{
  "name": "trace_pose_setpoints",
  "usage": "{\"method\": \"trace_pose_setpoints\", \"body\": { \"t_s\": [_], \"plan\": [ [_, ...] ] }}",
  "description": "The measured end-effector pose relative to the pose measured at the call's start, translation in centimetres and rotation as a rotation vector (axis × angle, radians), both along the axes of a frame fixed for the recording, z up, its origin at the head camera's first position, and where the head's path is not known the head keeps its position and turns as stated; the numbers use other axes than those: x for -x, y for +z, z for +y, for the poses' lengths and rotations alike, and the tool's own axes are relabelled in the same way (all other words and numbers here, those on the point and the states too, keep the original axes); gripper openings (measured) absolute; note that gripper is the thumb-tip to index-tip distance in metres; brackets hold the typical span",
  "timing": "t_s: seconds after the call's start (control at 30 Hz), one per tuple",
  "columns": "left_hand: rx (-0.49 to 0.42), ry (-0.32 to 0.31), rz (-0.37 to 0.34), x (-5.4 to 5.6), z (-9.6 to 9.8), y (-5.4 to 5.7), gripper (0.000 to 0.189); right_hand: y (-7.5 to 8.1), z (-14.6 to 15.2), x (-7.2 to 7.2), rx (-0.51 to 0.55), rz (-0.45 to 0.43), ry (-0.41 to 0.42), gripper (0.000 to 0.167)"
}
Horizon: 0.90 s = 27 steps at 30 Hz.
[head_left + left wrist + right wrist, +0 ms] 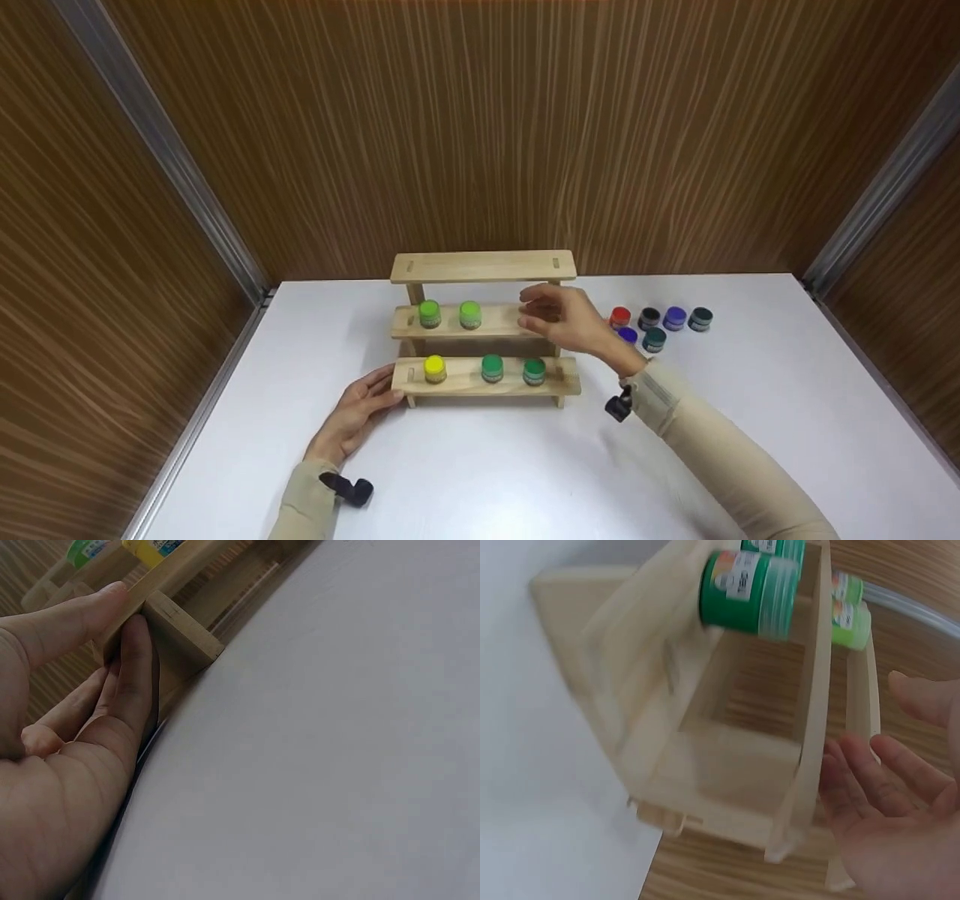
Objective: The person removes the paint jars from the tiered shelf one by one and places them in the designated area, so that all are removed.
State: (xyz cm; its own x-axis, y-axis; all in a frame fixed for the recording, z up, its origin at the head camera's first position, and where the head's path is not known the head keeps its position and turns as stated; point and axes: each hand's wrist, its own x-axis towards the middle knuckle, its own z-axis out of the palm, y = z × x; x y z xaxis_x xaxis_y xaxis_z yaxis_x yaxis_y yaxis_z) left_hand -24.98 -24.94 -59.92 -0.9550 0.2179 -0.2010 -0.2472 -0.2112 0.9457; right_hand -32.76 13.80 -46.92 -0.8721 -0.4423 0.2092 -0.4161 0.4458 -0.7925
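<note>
A three-step wooden rack [484,268] stands on the white table. My left hand [355,416] holds the left end of its lowest step, thumb on top and fingers underneath, as the left wrist view shows. My right hand [568,321] is at the right end of the middle step, fingers loosely bent and apart, with nothing seen between them. Two light green jars [470,315] sit on the middle step. On the lowest step are a yellow jar [435,369] at the left and two darker green jars [492,368] towards the right. The top step bears nothing.
Right of the rack, several jars stand on the table, among them a red jar [620,317], a black jar [649,318], a purple jar [675,318] and a dark green jar [654,340]. My right hand partly hides this group. Wood-patterned panels [480,135] enclose the table.
</note>
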Motion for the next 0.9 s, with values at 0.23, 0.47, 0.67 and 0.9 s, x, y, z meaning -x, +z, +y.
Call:
{"method": "trace_pose_setpoints", "body": {
  "t_s": [0.23, 0.47, 0.67, 0.9],
  "plan": [
    [0.000, -0.002, 0.002, 0.1, 0.0, 0.1, 0.078, -0.5, -2.5, 0.4, 0.007, 0.033, 0.027, 0.044],
    [0.001, 0.001, 0.002, 0.1, 0.0, 0.1, 0.078, -0.7, -4.1, 0.7, 0.005, 0.069, 0.026, 0.043],
    [-0.002, 0.008, 0.011, 0.1, 0.1, 0.1, 0.076, -0.5, -5.0, 0.8, -0.004, 0.075, 0.040, 0.039],
    [0.002, 0.007, 0.011, 0.0, 0.0, -0.1, 0.077, -0.8, -5.8, 1.0, -0.008, 0.051, 0.040, 0.038]
  ]
}}
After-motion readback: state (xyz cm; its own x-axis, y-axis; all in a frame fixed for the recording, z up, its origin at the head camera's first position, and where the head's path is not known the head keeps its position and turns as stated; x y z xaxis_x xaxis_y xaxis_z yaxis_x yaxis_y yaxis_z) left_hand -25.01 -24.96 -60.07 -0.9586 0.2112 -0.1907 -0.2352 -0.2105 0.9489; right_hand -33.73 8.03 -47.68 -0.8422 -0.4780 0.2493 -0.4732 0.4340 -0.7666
